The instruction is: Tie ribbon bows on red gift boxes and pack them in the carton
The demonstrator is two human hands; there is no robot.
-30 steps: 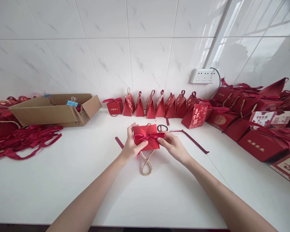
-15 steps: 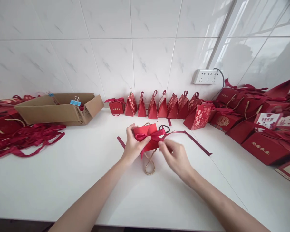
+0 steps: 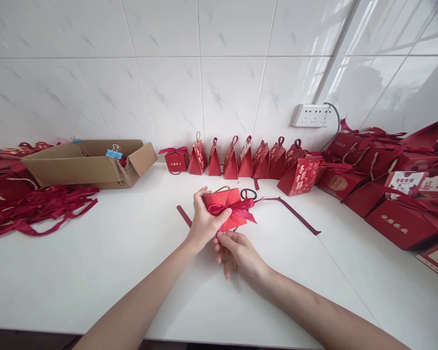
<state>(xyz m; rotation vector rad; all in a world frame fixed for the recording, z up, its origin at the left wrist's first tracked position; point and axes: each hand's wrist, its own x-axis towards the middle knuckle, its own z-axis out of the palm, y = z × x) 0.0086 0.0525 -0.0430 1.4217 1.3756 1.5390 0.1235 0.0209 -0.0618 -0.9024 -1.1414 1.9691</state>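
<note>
My left hand (image 3: 205,217) is closed on a small red gift box (image 3: 222,196), its thumb pressing on the knot of a dark red ribbon bow (image 3: 241,210) across the box. Just below the box, my right hand (image 3: 237,252) pinches a ribbon end between thumb and forefinger. A twisted gold cord handle shows at the far edge of the box; the lower cord is mostly hidden behind my right hand. Behind the box lies a black ring (image 3: 248,194). A loose strip of dark red ribbon (image 3: 299,217) stretches over the table to the right.
Several triangular red boxes (image 3: 231,163) line the tiled wall. At left stand a cardboard box (image 3: 83,172) with a blue binder clip (image 3: 114,154) and a heap of red ribbons (image 3: 44,209). Red gift boxes (image 3: 405,221) pile up at right, below a power strip (image 3: 312,115).
My right hand has moved from the bow's right side down and left to the ribbon end below the box. The bow's right tail now hangs free. My left hand keeps its hold.
</note>
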